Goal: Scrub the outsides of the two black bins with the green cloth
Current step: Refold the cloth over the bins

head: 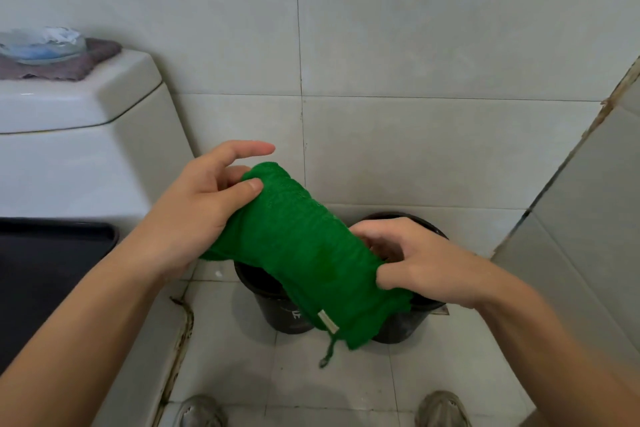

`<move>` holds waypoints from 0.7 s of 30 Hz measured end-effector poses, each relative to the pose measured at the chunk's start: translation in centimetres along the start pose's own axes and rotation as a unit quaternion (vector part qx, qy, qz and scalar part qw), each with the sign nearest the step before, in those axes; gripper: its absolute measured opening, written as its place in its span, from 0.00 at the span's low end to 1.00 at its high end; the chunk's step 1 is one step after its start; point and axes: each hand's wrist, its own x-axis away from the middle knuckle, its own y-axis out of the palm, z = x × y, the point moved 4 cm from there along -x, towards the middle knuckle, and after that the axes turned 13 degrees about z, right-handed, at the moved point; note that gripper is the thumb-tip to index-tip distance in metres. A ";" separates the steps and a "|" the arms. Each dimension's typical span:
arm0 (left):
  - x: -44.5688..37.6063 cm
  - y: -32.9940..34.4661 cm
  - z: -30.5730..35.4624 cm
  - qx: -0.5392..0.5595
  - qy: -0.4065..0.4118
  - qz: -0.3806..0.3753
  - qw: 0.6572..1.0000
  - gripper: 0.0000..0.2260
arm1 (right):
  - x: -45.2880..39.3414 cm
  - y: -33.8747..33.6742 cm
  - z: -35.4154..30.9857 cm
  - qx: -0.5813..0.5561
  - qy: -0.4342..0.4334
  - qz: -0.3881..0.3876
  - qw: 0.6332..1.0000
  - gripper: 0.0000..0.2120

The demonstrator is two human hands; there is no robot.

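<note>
Cloth: green cloth (304, 253) is held in the air between both hands, its long axis slanting from upper left down to lower right.
Left grip: left hand (204, 208) pinches the upper end with thumb and curled fingers; the index finger is extended.
Right grip: right hand (415, 263) pinches the lower end.
Bins: left black bin (277, 308) and right black bin (408, 322) stand side by side on the tiled floor (329, 385), directly beneath the cloth; the right hand is judged nearer.
Surroundings: toilet cistern (86, 135) lies left of the left grip.
Obstruction: nothing is seen between cloth and bins.
</note>
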 end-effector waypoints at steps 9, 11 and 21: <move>-0.8 1.7 -2.4 -0.096 0.045 -0.007 0.994 0.14 | 0.3 0.8 -0.5 -0.121 -0.039 -0.028 0.991 0.26; -0.7 2.8 -3.1 -0.153 0.079 -0.001 0.985 0.14 | 0.3 0.7 -0.5 -0.147 -0.047 -0.014 0.988 0.25; 3.2 5.9 -2.7 -0.193 0.089 -0.120 0.970 0.34 | -0.1 -0.4 0.4 -0.117 -0.046 0.056 0.990 0.23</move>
